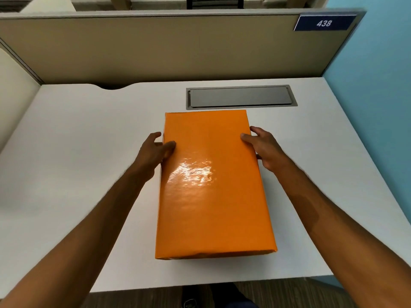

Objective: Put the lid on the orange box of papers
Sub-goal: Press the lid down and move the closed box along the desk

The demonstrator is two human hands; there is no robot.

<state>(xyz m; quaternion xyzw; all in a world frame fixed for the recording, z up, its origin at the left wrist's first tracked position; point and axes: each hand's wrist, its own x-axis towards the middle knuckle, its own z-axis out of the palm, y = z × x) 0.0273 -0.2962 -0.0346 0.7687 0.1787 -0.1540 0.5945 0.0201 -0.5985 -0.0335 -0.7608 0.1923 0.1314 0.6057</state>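
Both forearms reaching in from the bottom edge. Glossy orange lid (213,183) covering the box completely, mid-desk (66,152), just short of the grey cable hatch (241,97). Left hand (153,152) and right hand (264,147) clamped on its far sides, thumbs on top, fingers mostly hidden. Papers out of sight.
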